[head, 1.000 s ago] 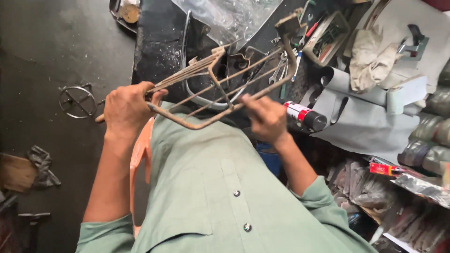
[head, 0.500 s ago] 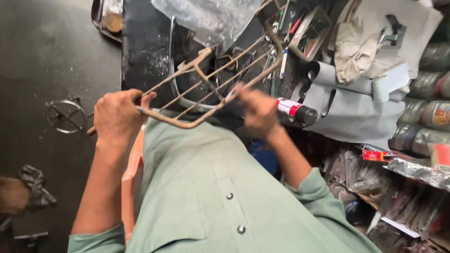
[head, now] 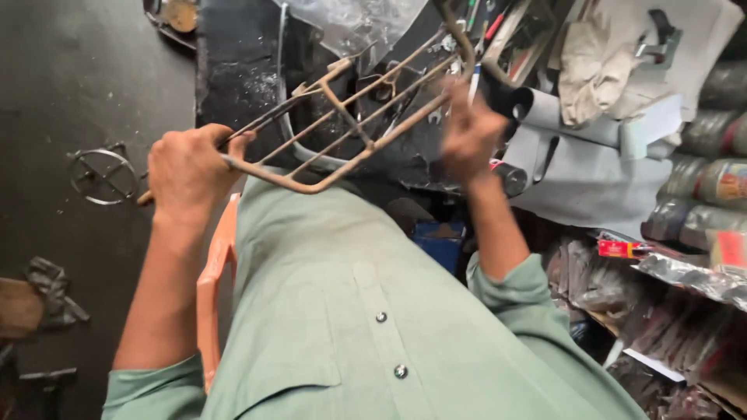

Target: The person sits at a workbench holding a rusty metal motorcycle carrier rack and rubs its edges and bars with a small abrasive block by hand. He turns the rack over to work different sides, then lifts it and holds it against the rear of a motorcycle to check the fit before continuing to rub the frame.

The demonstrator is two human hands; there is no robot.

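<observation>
Left hand grips the rusty rack at its near corner, right hand blurred beside it, grip unclear; firmer two-handed support would steady it.

rusty wire rack, tilted, held aloft

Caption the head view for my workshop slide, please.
Left hand grips a rusty metal rack while the blurred right hand meets its far side.
</observation>
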